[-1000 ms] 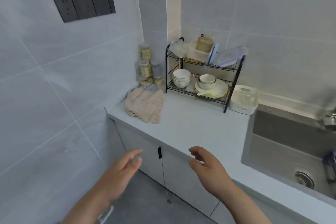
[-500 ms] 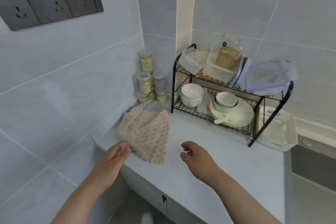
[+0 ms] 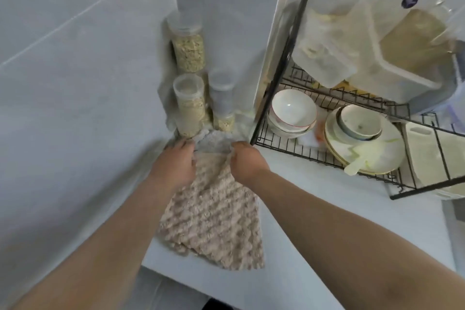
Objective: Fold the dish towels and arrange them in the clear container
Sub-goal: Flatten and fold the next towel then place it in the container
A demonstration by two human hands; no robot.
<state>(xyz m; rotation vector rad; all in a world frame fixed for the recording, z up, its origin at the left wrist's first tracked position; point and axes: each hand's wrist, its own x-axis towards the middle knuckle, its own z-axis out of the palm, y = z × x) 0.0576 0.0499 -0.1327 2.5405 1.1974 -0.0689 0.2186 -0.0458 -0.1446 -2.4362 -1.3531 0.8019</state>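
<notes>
Beige towel (image 3: 214, 219) flat on bench (image 3: 339, 221), lower centre, near edge overhanging bench front. Left hand (image 3: 176, 163) and right hand (image 3: 245, 160) at towel's far end, each pinching grey towel (image 3: 214, 141) lying there. Behind hands, centre frame: jars (image 3: 188, 106) of grain in wall corner. Right: black rack (image 3: 352, 153) with bowls (image 3: 292, 111), plates (image 3: 372, 156); clear containers (image 3: 377, 58) on top shelf.
</notes>
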